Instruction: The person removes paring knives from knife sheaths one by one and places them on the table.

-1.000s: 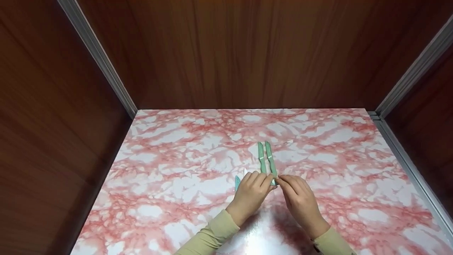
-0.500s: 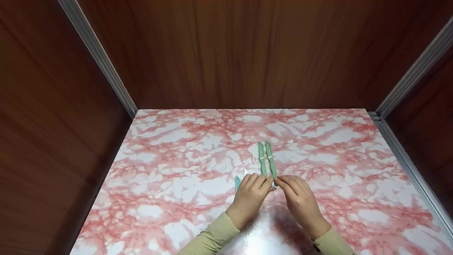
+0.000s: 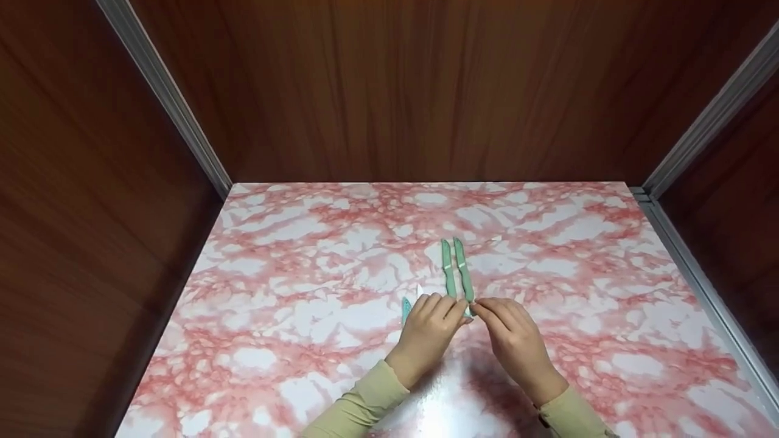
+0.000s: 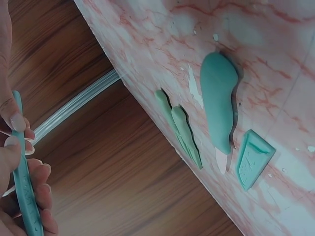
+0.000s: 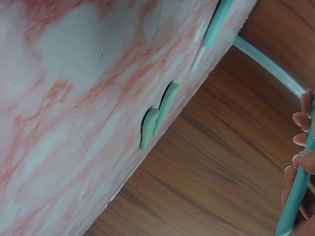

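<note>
We have dark wood panels [image 3: 401, 91] on 3 sides, approx. as backdrop, then the pink-and-white table [image 3: 261, 359], which gives us room to keep our elbows low and steady.

Next, our 2 hands, close together over the table. Our right hand [image 3: 517, 334] has thumb & fingers closed on the handle of the held knife [image 5: 295, 196]; our left hand [image 3: 429, 322] has its fingers curled round the held cover [image 4: 27, 201]. The pair looks off the table and, in the head view, sits just by the near ends of the 2 green knives [image 3: 466, 283], which lie side by side, apparently covered.

Step in hand, we judge: working the join btwn cover and handle. Best done w/ knife & cover in a straight line, no twist, w/ slow, even force along the length. We'd keep fingertips off the cover's mouth, i.e. behind any edge, b/c a slip there could cut us. Fingers hide the join, so we can't tell how far the cover is on; worth a quick check before loosening either grip.

Smaller stuff: the loose teal knife [image 4: 218, 98] lies on the table near our left hand, w/ the loose cover [image 4: 255, 157] just beside it. Its bare blade [image 4: 221, 160] is the smallest bit and prob. the main hazard, so we'd keep our left wrist well clear.
</note>
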Demonstrator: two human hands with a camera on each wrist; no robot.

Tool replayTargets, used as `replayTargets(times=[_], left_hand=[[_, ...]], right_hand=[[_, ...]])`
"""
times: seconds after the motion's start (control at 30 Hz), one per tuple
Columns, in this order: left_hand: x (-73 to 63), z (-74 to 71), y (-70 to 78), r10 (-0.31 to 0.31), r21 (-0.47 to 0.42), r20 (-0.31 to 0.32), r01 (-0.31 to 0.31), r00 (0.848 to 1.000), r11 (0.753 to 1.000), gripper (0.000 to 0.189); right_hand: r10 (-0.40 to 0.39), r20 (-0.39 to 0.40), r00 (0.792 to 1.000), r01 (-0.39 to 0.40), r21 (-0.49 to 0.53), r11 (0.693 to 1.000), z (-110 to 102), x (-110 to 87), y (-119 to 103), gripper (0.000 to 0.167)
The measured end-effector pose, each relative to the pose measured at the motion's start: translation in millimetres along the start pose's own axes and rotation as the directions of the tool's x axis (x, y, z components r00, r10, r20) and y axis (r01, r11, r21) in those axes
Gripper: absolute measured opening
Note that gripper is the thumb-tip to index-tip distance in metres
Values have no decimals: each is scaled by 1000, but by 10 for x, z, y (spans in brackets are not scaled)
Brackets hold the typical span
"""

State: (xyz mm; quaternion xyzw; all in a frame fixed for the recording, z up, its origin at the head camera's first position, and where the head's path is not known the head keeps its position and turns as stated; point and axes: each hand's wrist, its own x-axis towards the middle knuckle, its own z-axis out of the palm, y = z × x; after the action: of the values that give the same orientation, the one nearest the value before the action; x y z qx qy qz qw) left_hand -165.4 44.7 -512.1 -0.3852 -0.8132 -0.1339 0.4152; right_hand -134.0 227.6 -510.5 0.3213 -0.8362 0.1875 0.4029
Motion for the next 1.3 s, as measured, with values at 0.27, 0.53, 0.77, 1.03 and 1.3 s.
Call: replayTargets(times=[0.27,0.53,0.77,1.03,1.3], left_hand=[[-5,-2,-22,8,13,-9,-8,1000,1000,33],[-13,-15,-10,-7,32,-13,7,1000,999,34],[-17,-19,-6,1,47,-22,0,1000,999,34],[-18,-21,-9,10,48,-16,-9,1000,999,32],[-38,-7,-29,0,31,-10,1,1000,1000,34]], right_hand=[[-4,-6,1000,4,5,1000,2,16,0,30],[-1,-8,1000,1,2,1000,2,21,-18,29],[-3,-5,1000,3,1,1000,-2,14,-20,30],[11,5,1000,-11,16,1000,-13,2,-21,30],[22,5,1000,-22,20,1000,-18,0,-19,31]])
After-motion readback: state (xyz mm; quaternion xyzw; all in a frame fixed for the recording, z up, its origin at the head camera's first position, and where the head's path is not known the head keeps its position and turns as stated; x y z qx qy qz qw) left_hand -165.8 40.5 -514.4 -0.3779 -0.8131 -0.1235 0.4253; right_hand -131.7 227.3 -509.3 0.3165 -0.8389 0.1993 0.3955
